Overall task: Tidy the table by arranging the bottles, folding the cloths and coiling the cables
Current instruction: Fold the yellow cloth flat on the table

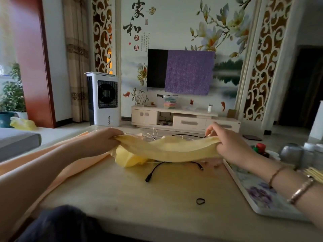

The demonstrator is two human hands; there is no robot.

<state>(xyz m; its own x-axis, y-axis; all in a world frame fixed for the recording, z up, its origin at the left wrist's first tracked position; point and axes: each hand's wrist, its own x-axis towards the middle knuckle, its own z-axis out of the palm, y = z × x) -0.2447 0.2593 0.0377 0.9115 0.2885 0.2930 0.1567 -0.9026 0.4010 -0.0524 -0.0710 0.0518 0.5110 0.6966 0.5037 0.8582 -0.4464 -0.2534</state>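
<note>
The left hand [106, 139] has its fingers curled tight around one end of the yellow cloth [167, 149], which sags above the surface [139, 198]. Under the yellow cloth lies a black cable [157, 167]. The right hand [229, 145] grips the cloth's other end, beside a floral tray [258, 194].

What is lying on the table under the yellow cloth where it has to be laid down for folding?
A thin black cable lies on the wooden table right beneath the soft yellow cloth, which the left hand and right hand hold stretched above it. A small black hair band lies nearer, apart from the cloth.
</note>
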